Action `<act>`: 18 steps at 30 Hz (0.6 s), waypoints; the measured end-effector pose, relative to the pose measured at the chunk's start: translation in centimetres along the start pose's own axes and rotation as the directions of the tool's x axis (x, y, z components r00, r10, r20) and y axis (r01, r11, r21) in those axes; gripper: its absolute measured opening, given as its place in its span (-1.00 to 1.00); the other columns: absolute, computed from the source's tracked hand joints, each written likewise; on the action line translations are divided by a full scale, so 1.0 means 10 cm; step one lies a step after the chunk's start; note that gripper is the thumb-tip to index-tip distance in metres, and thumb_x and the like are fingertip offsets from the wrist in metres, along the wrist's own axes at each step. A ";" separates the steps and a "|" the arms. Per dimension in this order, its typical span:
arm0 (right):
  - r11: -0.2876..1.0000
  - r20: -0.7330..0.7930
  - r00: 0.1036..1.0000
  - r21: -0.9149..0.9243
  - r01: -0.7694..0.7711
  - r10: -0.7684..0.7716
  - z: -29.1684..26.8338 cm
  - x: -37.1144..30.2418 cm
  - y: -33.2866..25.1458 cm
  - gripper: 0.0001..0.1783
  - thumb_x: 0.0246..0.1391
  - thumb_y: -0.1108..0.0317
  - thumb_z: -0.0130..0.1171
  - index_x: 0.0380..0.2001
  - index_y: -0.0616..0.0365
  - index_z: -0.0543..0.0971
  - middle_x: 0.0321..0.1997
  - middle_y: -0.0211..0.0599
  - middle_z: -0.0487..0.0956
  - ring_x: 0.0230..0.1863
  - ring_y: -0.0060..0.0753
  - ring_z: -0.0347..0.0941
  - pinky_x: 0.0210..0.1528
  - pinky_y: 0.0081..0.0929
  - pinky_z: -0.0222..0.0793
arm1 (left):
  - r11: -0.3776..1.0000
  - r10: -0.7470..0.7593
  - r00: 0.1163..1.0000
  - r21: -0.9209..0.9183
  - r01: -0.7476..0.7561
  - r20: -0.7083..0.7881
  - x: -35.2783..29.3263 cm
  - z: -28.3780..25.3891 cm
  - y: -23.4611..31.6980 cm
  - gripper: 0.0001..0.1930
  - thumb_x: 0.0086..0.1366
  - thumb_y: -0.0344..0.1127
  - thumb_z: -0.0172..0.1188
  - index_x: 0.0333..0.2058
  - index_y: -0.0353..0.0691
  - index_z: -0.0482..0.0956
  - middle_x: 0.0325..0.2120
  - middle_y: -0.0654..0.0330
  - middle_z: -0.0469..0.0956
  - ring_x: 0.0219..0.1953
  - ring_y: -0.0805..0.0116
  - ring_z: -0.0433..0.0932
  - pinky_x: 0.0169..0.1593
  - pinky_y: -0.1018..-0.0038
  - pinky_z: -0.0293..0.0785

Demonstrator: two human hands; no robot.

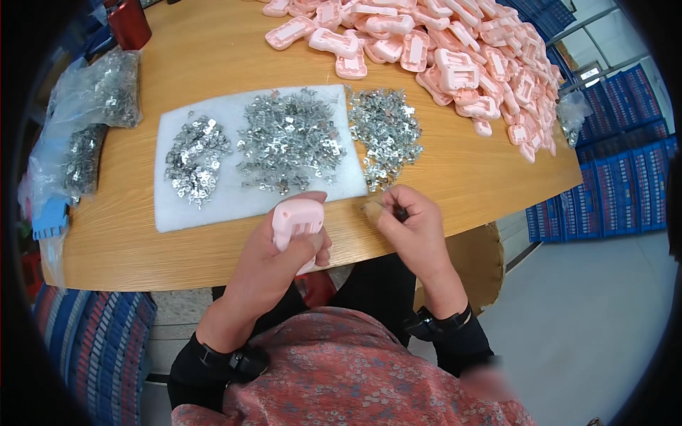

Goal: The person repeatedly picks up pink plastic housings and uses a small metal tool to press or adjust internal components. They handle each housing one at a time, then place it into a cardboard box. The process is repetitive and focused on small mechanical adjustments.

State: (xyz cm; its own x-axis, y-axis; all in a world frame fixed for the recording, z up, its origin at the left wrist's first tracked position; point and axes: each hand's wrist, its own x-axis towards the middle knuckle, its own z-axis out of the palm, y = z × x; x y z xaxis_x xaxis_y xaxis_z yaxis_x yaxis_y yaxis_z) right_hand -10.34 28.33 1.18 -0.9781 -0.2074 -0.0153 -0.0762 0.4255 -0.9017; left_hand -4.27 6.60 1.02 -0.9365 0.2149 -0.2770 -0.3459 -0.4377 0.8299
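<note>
My left hand is wrapped round a pink plastic casing with rectangular slots in its face, held upright at the table's front edge. To its right, my right hand is closed, and a short dark object shows between its fingers; its kind is hidden. Something tan covers the tip of a finger there. Just beyond both hands, small silvery metal clips lie in three heaps: a left heap and a middle heap on a white foam sheet, and a right heap beside the sheet.
A big pile of pink casings covers the far right of the wooden table. Clear bags of metal parts lie at the left edge, near a red cylinder. Blue stacked trays stand right; a cardboard box sits below the table.
</note>
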 end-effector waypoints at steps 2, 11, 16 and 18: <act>0.978 -0.025 0.988 -0.152 0.146 -0.152 0.17 0.08 -0.03 -0.79 0.00 0.34 0.37 -0.47 0.20 0.54 -0.57 -0.50 0.43 -0.55 -0.66 0.29 -0.50 -0.59 0.21 | 1.000 0.010 1.000 0.012 -0.010 -0.004 -0.12 -0.08 0.02 -0.51 0.34 -0.46 0.09 0.24 -0.29 0.28 -0.31 0.21 0.53 -0.29 0.48 0.52 -0.15 0.50 0.49; 0.868 -0.109 0.931 -0.413 0.276 -0.348 0.27 0.30 -0.11 -0.83 0.00 0.44 0.28 -0.28 0.14 0.62 -0.43 -0.25 0.56 -0.45 -0.36 0.53 -0.40 -0.43 0.44 | 0.997 0.075 0.993 0.011 -0.074 -0.087 -0.41 -0.35 -0.01 -0.51 0.30 -0.51 0.08 0.22 -0.29 0.31 -0.35 0.21 0.53 -0.33 0.43 0.53 -0.20 0.47 0.50; 0.926 -0.239 0.958 -0.372 0.059 -0.158 -0.38 0.22 0.16 -0.82 0.01 0.51 0.22 -0.25 0.20 0.59 -0.37 -0.17 0.56 -0.42 -0.29 0.52 -0.34 -0.41 0.45 | 0.997 0.078 0.995 0.001 -0.078 -0.059 -0.33 -0.34 -0.01 -0.51 0.30 -0.48 0.08 0.21 -0.29 0.32 -0.37 0.21 0.53 -0.35 0.42 0.53 -0.21 0.47 0.49; 0.898 -0.168 0.959 -0.416 0.142 -0.229 -0.39 0.16 0.22 -0.82 0.01 0.50 0.26 -0.26 0.20 0.60 -0.42 -0.27 0.53 -0.46 -0.41 0.45 -0.35 -0.49 0.40 | 0.997 0.081 0.996 -0.002 -0.081 -0.040 -0.29 -0.30 -0.02 -0.51 0.30 -0.49 0.08 0.21 -0.29 0.32 -0.36 0.21 0.53 -0.35 0.43 0.54 -0.21 0.47 0.50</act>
State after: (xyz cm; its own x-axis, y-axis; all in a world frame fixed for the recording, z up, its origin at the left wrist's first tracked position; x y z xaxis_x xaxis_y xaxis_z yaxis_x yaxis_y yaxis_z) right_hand -12.81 32.38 0.86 -0.9529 -0.1484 0.2645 -0.2875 0.7194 -0.6323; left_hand -1.69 3.41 0.18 -0.9630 0.1436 -0.2279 -0.2688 -0.4559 0.8485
